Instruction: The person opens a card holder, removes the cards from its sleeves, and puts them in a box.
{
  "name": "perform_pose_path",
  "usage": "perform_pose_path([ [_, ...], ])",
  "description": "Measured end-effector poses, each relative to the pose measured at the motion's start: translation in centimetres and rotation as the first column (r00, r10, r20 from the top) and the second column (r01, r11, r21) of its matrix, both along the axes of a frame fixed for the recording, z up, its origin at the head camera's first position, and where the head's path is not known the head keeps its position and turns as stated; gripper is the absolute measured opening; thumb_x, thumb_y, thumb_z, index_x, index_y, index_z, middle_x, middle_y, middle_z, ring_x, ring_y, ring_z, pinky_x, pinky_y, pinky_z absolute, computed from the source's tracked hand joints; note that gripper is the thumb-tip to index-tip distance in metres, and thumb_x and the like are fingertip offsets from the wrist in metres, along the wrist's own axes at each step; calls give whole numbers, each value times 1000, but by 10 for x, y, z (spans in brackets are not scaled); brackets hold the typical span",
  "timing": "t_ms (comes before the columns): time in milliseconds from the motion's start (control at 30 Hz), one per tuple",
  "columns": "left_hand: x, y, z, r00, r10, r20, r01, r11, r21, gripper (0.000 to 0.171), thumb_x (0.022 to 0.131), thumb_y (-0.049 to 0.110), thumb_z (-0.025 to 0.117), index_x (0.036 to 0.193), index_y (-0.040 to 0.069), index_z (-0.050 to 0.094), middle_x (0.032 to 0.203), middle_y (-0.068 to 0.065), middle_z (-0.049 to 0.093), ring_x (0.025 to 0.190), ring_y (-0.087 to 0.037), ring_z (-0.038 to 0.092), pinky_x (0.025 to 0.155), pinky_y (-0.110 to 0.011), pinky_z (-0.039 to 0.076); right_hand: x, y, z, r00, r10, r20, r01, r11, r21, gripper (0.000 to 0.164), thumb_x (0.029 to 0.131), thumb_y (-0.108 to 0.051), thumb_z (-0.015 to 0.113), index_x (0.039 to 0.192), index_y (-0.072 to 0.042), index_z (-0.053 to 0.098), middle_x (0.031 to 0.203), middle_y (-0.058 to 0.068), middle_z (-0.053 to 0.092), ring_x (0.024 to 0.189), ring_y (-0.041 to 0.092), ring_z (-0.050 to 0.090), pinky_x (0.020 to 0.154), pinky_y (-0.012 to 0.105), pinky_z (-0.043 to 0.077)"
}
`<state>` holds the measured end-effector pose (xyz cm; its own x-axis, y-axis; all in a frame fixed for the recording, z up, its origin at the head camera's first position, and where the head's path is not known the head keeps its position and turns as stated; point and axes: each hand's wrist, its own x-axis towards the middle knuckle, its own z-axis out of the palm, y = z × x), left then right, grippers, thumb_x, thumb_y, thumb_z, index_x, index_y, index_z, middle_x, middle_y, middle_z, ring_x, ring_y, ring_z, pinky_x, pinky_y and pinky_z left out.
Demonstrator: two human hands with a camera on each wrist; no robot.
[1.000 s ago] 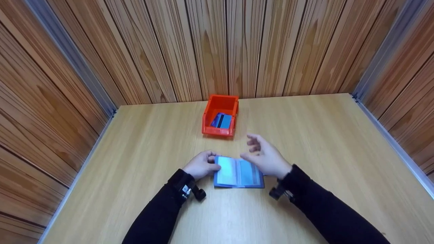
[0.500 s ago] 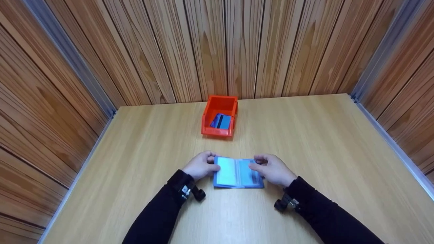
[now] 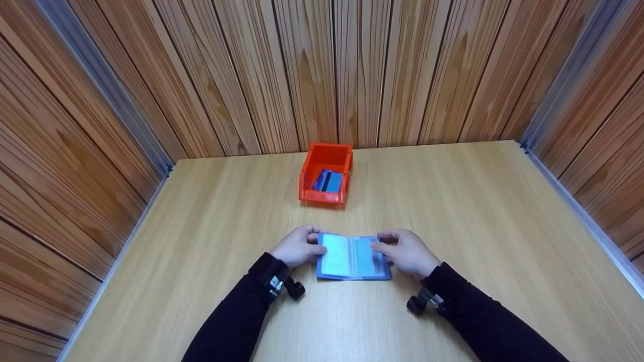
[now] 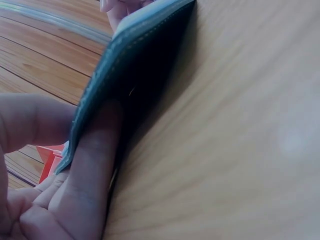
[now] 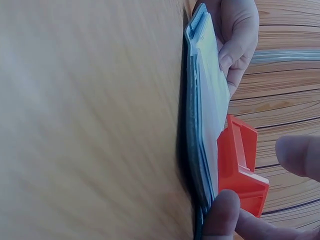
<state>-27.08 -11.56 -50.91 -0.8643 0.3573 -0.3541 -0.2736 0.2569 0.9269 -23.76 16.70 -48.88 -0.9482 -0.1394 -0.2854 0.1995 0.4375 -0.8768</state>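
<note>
An opened blue card holder (image 3: 353, 275) with clear sleeves lies on the table in the head view, a light blue card (image 3: 363, 256) visible in its right sleeve. My left hand (image 3: 298, 246) pinches its left edge; the left wrist view shows the thumb (image 4: 40, 120) above the cover and a finger (image 4: 92, 170) underneath, with that side lifted off the table. On the right edge, my right hand (image 3: 410, 254) touches the holder with a fingertip (image 5: 222, 212). The right thumb (image 5: 297, 156) stays raised, apart from the sleeves.
Behind the holder stands a red open-front bin (image 3: 324, 197) with several blue and purple cards (image 3: 330, 182) in it. Wood-panel walls (image 3: 322, 75) enclose the table (image 3: 226, 211) at the back and sides.
My right hand has come down from above the holder's right page to its right edge and has stayed there over the last half second. The left hand keeps its grip.
</note>
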Motion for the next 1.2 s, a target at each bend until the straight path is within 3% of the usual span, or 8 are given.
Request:
perform_pose_path([
  [333, 3, 1, 0, 1000, 0, -24, 1, 998, 61, 42, 86, -2, 68, 125, 3, 52, 116, -10, 68, 96, -21, 67, 84, -36, 57, 0, 0, -2, 999, 15, -46, -15, 1000, 17, 48, 93, -30, 68, 131, -3, 60, 119, 13, 64, 86, 20, 66, 75, 32, 56],
  [533, 3, -1, 1, 1000, 5, -17, -5, 999, 31, 41, 86, 1, 69, 124, 7, 53, 115, -8, 69, 98, -22, 67, 85, -35, 57, 0, -2, -1, 998, 16, -62, -16, 1000, 12, 35, 95, -22, 64, 125, -4, 65, 115, 11, 66, 85, 19, 64, 73, 31, 56],
  [900, 3, 0, 1, 1000, 13, -17, -13, 1000, -8, 41, 86, 3, 71, 123, 9, 54, 115, -6, 69, 99, -21, 67, 85, -35, 56, 0, -3, -1, 998, -4, -62, 3, 1000, -23, 44, 94, -16, 65, 135, -2, 56, 121, 11, 62, 100, 20, 61, 78, 31, 56],
  [1200, 4, 2, 1, 999, 7, -54, -6, 1000, 26, 41, 86, 0, 69, 123, 3, 53, 113, -10, 70, 94, -20, 68, 81, -33, 57, -1, -2, 0, 997, -9, -83, 7, 1000, -30, 43, 90, -9, 69, 131, 1, 59, 99, 6, 60, 91, 17, 58, 73, 26, 52],
])
